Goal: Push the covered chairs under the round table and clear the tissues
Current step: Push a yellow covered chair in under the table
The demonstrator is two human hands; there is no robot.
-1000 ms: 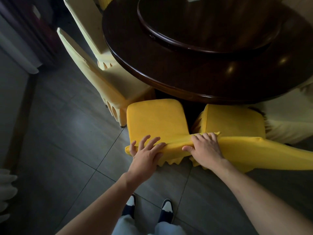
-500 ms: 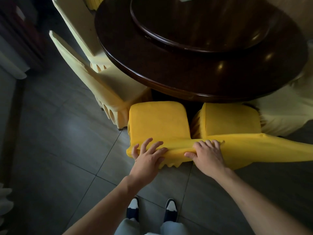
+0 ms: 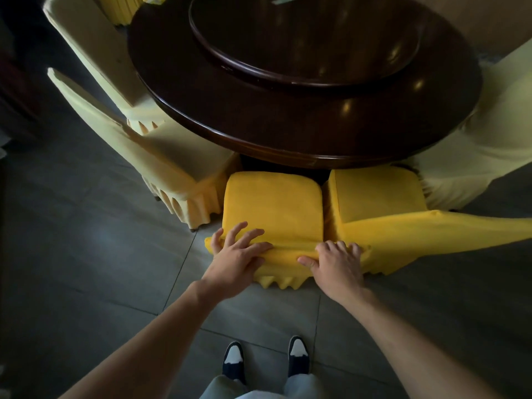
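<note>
Two bright yellow covered chairs stand side by side at the near edge of the dark round table (image 3: 259, 148). The left yellow chair (image 3: 273, 203) has its seat front at the table's rim. My left hand (image 3: 239, 254) presses on the top of its backrest with fingers spread. My right hand (image 3: 336, 260) grips the same backrest top, fingers curled over it and thumb on the near side. The right yellow chair (image 3: 377, 191) is beside it, its backrest stretching off to the right. A small pale packet (image 3: 283, 0) lies at the far edge of the turntable (image 3: 288, 79).
Two pale cream covered chairs (image 3: 172, 156) (image 3: 95, 47) stand at the table's left side, and another cream chair (image 3: 475, 156) is at the right. Grey floor tiles (image 3: 86, 269) stretch to the left and behind. My shoes (image 3: 233, 358) are just behind the chair.
The left yellow chair has slid a little toward the table under both hands. My left fingers lie further over the backrest top.
</note>
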